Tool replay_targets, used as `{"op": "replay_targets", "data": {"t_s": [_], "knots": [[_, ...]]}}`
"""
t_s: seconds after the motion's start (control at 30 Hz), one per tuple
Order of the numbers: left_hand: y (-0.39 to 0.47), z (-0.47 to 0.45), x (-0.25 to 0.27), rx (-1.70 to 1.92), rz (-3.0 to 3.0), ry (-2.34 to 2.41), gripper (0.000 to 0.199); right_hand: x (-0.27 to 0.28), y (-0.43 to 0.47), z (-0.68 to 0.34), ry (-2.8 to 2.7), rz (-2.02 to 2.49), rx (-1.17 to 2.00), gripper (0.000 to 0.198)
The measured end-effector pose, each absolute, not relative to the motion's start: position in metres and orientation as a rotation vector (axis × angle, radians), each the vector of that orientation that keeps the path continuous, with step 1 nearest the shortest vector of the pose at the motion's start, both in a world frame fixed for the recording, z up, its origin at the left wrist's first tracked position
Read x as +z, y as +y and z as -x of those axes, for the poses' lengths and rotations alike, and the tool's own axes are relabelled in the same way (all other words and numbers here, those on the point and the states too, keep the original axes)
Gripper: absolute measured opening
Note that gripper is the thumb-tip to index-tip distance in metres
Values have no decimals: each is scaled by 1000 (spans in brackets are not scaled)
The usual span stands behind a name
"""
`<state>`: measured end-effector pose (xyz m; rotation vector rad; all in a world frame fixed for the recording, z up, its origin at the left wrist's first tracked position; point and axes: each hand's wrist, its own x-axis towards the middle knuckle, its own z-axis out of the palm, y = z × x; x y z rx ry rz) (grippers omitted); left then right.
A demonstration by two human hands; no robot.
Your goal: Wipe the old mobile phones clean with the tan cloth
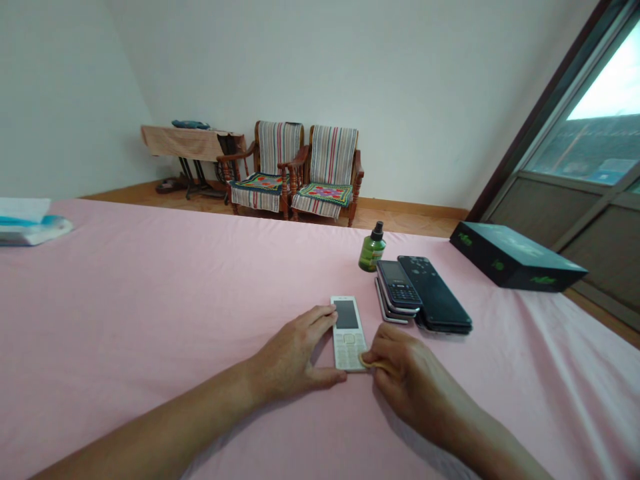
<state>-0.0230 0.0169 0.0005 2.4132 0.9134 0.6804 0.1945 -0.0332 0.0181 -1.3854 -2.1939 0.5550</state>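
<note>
A white keypad phone [349, 339] lies face up on the pink cloth, its dark screen at the far end. My left hand [299, 350] braces it, with fingertips at the upper left edge and the thumb at the lower edge. My right hand [405, 373] is closed around a small yellowish piece [367, 360], perhaps cloth or sponge, most of it hidden by the fingers. That piece presses on the lower right of the keypad. Just beyond my right hand sits a stack of phones with a dark keypad phone [399, 283] on top.
Beside that stack lie flat black devices [435, 293], piled up. Behind stands a green spray bottle [373, 248]. A black box [515, 257] rests at the right edge, a white and blue packet [30, 223] at the far left. Two wooden chairs [295, 163] stand past the pink surface.
</note>
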Motion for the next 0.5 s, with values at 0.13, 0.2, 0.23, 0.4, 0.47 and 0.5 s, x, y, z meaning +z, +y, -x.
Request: {"op": "replay_targets", "data": {"t_s": [0.13, 0.2, 0.23, 0.4, 0.47, 0.5], "knots": [[17, 23, 0, 666, -2413, 934, 79, 22, -31, -206, -2159, 1384, 564, 29], [17, 23, 0, 658, -2406, 944, 80, 24, -31, -206, -2156, 1346, 611, 30], [17, 23, 0, 656, -2403, 950, 80, 24, -32, -205, -2160, 1336, 635, 30], [17, 24, 1, 670, -2415, 921, 78, 22, -34, -200, -2177, 1316, 707, 30], [17, 24, 2, 670, -2427, 901, 77, 22, -34, -197, -2192, 1315, 711, 30], [17, 23, 3, 668, -2435, 897, 77, 22, -34, -196, -2209, 1316, 703, 29]]}}
